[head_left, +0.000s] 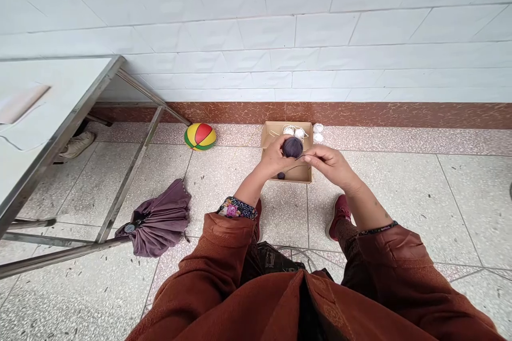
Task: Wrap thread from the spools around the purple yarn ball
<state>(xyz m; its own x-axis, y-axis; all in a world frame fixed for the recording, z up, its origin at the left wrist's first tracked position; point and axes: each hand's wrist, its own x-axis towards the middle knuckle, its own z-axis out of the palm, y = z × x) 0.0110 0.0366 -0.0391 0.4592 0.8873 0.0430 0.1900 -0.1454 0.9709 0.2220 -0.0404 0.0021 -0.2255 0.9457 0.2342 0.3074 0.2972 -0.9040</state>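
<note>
A dark purple ball of yarn (292,147) rests in my left hand (276,154), whose fingers curl round its side. Close by on the right, my right hand (328,165) pinches a dark strand of yarn at the ball's lower edge. Both hands are above a shallow cardboard box (306,175) on the floor. Inside the box, a small dark ball (281,176) lies near the front, and white yarn balls (299,132) sit at the back, partly hidden by my hands and the purple ball.
More white balls (318,128) lie just right of the box, by the wall. A red, yellow and green ball (200,137) and a folded purple umbrella (160,218) are on the floor to the left. A metal-framed table (52,101) stands at far left, with another person's shoe (79,145) beneath.
</note>
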